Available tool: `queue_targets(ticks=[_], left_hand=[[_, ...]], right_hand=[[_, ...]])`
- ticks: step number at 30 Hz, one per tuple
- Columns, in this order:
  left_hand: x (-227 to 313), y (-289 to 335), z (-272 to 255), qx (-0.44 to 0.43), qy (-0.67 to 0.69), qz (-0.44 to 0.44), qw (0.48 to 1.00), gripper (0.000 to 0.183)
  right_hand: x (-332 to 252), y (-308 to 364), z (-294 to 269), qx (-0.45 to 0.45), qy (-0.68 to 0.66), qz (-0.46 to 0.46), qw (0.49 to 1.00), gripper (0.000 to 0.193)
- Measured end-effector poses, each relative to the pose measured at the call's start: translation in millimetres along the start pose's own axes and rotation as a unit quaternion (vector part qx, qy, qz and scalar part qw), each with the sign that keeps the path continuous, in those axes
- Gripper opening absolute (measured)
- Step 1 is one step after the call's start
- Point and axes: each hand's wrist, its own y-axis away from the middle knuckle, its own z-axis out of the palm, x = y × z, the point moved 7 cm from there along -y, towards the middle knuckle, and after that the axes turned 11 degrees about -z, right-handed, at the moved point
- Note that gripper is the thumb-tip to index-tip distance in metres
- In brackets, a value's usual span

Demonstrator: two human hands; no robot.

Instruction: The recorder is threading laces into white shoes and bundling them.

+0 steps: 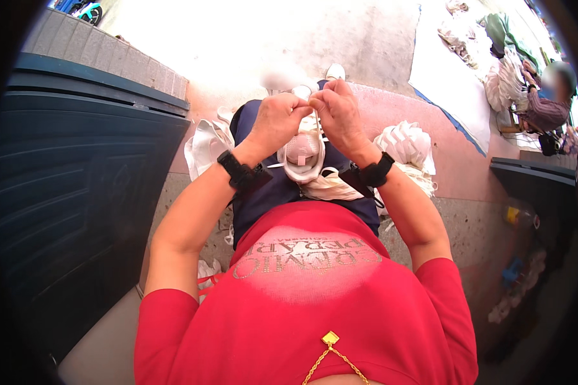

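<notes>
On my lap lies a white shoe (304, 168), its opening toward me, with a pale pink and white lining inside. My left hand (277, 119) and my right hand (338, 115) meet above its far part, thumbs and fingertips pinched together. A thin white shoelace (318, 128) runs from between the fingers of my right hand down to the shoe. The fingers of my left hand are closed right beside it; what they pinch is too small to make out. Both wrists carry black bands with dark flat pieces.
More white shoes (205, 144) lie left of my legs. A heap of white shoe pieces (404, 151) sits at my right. Dark metal doors (83, 186) stand at the left. At far right a person (546, 109) handles white bundles beside a white sheet (443, 83).
</notes>
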Motion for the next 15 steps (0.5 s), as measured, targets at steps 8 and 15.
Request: queue_targets(ticks=[8,15], left_hand=[[-47.6,-25.1,4.1,-0.06,0.149,-0.231,0.96,0.021],[-233.3,20.0,-97.3,0.141,-0.185,-0.189,0.954,0.029]], right_hand=[[41.5,-15.3,25.1,-0.064,-0.01,0.074,0.995,0.017],[68.5,60.5,2.1,-0.376,0.055,0.199,0.903,0.019]])
